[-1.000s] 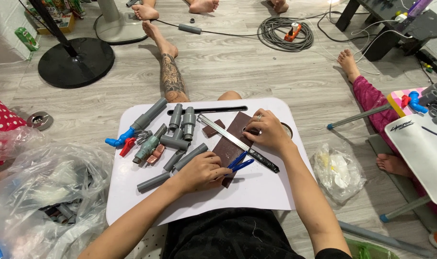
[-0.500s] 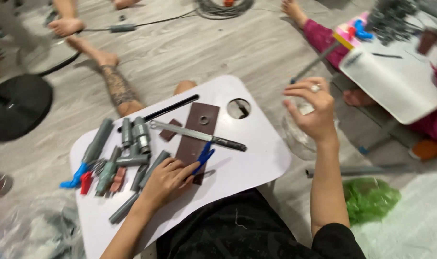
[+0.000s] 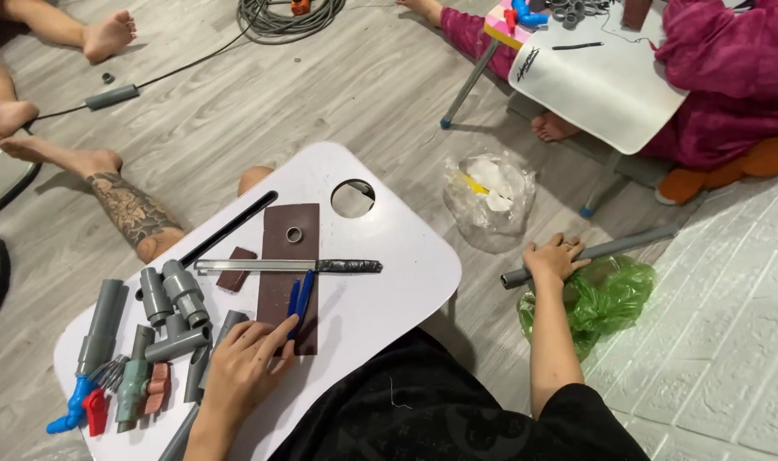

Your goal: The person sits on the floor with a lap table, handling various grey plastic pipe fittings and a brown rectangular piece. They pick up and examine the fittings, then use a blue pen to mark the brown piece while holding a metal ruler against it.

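My right hand (image 3: 553, 259) is closed around a long grey pipe (image 3: 615, 248) lying on the floor to the right of the white lap table (image 3: 389, 290). My left hand (image 3: 245, 363) rests flat on the table, fingertips touching the lower end of a brown sandpaper sheet (image 3: 287, 248) and the blue-handled tool (image 3: 300, 300) on it. A small grey ring (image 3: 294, 234) sits on the sheet. A hacksaw blade with a taped handle (image 3: 286, 265) lies across it. Grey pipe fittings (image 3: 169, 312) are piled left of my hand.
A green plastic bag (image 3: 606, 296) lies under the pipe, a clear bag (image 3: 489, 195) beyond it. Another person in magenta (image 3: 726, 81) sits at a second white table (image 3: 606, 81). Other people's bare legs (image 3: 107, 188) are at the left, cables (image 3: 282, 17) at the top.
My right hand has left the table, swung out to the right and down to the floor, and closed on the grey pipe. My head has turned right. The left hand stays on the table.
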